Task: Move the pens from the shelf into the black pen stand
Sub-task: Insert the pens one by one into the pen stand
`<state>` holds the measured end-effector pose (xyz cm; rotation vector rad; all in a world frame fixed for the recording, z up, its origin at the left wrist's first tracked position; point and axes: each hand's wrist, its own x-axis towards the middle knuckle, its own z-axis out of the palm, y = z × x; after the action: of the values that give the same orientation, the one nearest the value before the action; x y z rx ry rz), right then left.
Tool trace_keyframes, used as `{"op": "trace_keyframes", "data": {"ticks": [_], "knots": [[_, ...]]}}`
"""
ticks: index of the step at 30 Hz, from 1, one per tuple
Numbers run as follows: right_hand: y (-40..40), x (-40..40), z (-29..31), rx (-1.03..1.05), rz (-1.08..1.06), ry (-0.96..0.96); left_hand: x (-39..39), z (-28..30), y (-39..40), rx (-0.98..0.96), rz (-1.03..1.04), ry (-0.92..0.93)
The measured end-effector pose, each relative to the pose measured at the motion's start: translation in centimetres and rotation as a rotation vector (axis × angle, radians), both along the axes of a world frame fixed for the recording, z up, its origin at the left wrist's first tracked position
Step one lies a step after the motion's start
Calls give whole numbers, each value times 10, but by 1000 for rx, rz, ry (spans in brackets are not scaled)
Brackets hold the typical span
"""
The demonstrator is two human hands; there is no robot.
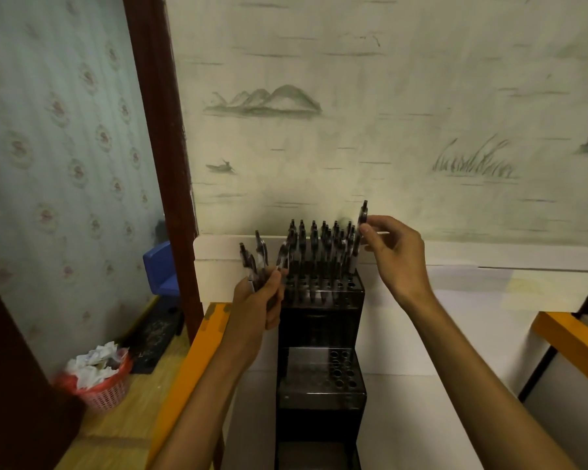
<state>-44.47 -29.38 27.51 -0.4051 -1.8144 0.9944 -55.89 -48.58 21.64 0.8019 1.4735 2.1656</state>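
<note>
Mid-insert: right hand (pixel 396 256) pinching pen (pixel 360 232) over far-right hole of pen stand (pixel 319 334), left hand (pixel 262 300) gripping spare bundle (pixel 257 262); next, lower straight.

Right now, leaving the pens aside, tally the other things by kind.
Hands: 2, left hand gripping pens, right hand pinching one pen
Black pen stand: 1
Pink basket: 1
Blue chair: 1
Total: 5
</note>
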Motion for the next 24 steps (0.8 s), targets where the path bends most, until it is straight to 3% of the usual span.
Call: {"op": "trace_keyframes", "data": {"ticks": [13,24], "knots": [[2,-1,-6,120,-108,-112,3,4,-2,16,56,99],[-1,2,-24,223,-140,-239,2,1,-2,-26,32,69]]}}
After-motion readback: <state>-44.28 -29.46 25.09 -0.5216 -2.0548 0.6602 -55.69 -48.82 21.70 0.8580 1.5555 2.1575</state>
